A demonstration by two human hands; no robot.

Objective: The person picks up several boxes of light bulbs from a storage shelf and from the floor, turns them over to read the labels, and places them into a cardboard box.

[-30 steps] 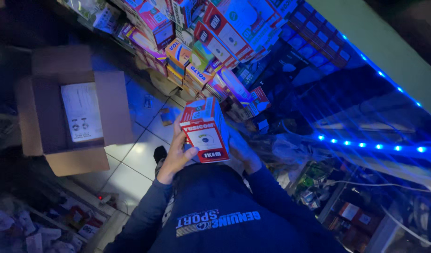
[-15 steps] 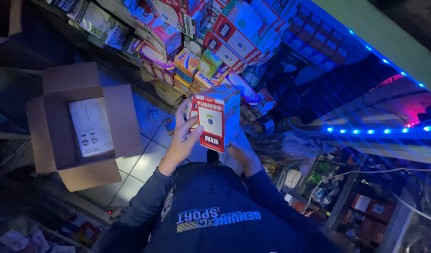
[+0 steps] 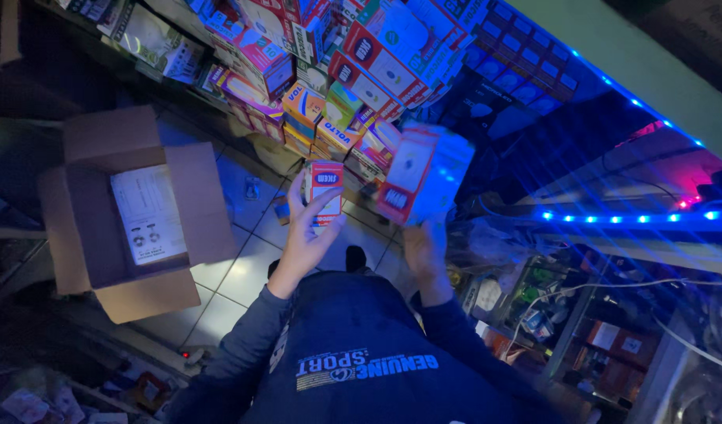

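**A:** Down close to the camera there's just the dark sweatshirt (image 3: 353, 353), arms reaching up. Left hand (image 3: 306, 235) has its fingers wrapped round a small box (image 3: 324, 191), red and white, held upright by its narrow sides. Right hand (image 3: 425, 247) is under a bigger box (image 3: 420, 177), gripping it at the bottom end, fingers mostly hidden behind it. That one's blurry and tilted.

**B:** Both up in the air then, in front of the shelf?

**A:** Yeah, just short of the stacked boxes (image 3: 353, 71). I'd guess they're light thin card, easy to crush, so holding by the edges makes sense. The bigger one looks a bit tippy held only from below.

**B:** What's further off?

**A:** Open carton (image 3: 125, 220) on the tile floor (image 3: 243, 275) to the left, a white sheet lying inside. Blue LED strip (image 3: 612, 216) glowing over on the right.
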